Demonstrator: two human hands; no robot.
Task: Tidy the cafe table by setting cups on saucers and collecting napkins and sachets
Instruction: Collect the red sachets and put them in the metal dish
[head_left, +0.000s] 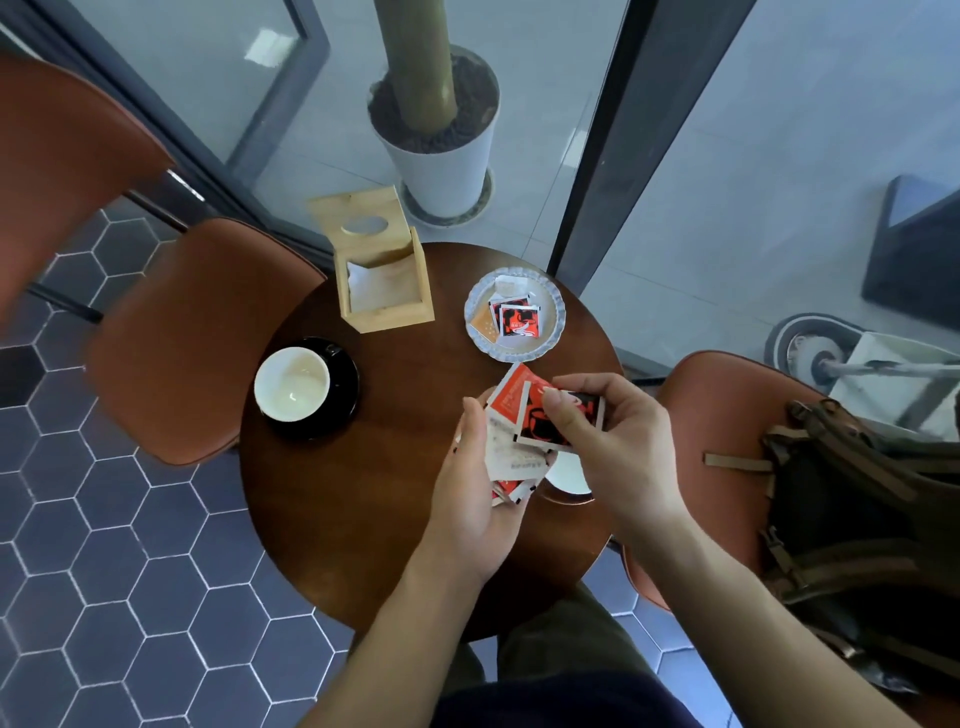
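Note:
My left hand (475, 499) holds a stack of red, black and white sachets (511, 415) over the round wooden table (405, 467). My right hand (608, 431) pinches the top red-and-black sachet of that stack. A second white cup (569, 475) shows partly beneath my hands. At the left a white cup (292, 383) stands on a black saucer (345, 387). A scalloped glass dish (553, 317) at the back right holds several sachets. A wooden napkin box (382, 270) stands open at the back with napkins inside.
Brown chairs stand left (192, 338) and right (727, 405) of the table; the right one carries a dark backpack (857, 519). A white planter (441, 156) sits behind the table by glass panels. Hexagon floor tiles lie at the left.

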